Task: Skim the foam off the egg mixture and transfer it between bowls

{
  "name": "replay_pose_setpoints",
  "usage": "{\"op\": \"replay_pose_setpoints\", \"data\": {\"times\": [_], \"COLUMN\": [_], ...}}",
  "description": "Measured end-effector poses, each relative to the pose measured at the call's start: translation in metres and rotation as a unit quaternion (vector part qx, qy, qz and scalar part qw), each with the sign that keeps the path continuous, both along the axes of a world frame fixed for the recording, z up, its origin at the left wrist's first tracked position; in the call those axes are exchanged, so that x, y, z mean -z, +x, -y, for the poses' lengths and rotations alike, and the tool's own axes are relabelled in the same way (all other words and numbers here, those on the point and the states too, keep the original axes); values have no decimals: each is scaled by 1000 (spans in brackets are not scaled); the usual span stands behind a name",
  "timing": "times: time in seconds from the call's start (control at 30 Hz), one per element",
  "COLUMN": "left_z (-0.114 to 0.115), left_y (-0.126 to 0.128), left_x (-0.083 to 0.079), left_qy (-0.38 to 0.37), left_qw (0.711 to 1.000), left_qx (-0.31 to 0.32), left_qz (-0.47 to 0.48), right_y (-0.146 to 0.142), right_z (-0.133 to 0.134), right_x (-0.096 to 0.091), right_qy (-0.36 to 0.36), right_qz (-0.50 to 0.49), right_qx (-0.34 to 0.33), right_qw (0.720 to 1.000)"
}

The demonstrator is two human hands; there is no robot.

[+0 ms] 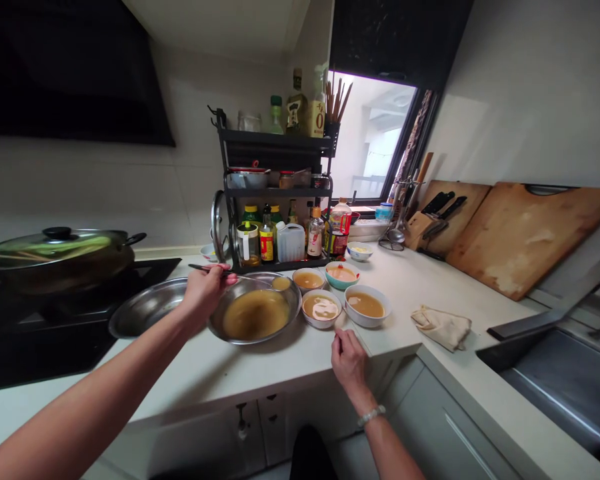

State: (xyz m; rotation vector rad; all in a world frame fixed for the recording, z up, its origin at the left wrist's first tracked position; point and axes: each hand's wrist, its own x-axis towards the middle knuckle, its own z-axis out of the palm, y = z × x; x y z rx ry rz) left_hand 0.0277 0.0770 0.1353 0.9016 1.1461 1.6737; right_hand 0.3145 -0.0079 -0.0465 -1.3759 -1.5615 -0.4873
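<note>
My left hand (207, 290) is closed round the dark handle of a ladle. The ladle's bowl (281, 284), holding yellowish liquid, is over the right side of a wide metal basin (254, 341) of cloudy yellow-brown liquid. My right hand (350, 359) is closed just in front of a small white bowl (321, 324) with pale foam on its liquid; what its fingers hold, if anything, is hidden. Around that bowl stand a larger white bowl (375, 321), a turquoise bowl (341, 283) and another small bowl (309, 289), all with brownish liquid.
A second metal basin (140, 310) sits left, beside a lidded pan (60, 257) on the black stove. Behind stands a rack (280, 192) of bottles and jars. To the right are a folded cloth (443, 327), a knife block (419, 230), cutting boards (530, 240) and the sink (565, 387).
</note>
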Motion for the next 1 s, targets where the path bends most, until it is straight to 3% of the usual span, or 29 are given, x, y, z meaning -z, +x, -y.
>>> {"op": "replay_pose_setpoints", "data": {"times": [0.2,0.37,0.5,0.57,0.7,0.77,0.9,1.0], "left_z": [-32,-47,-44,-36,-16,-4,23,41], "left_y": [38,69,79,78,65,55,26,1], "left_x": [-7,5,15,16,12,8,-2,-11], "left_qy": [26,59,106,164,310,347,335,283], "left_qw": [999,993,980,954,852,818,797,796], "left_qx": [-14,23,68,94,121,108,71,93], "left_qz": [-42,-97,-156,-232,-405,-445,-497,-527], "right_y": [0,0,0,0,0,0,0,-1], "right_z": [0,-1,-1,-1,-1,-2,-2,-1], "right_x": [0,1,1,2,3,3,3,2], "right_qy": [2,9,10,11,9,9,9,10], "right_qz": [8,9,8,8,10,11,13,11], "right_qx": [2,7,7,6,11,14,17,16], "right_qw": [1000,1000,1000,1000,1000,1000,1000,1000]}}
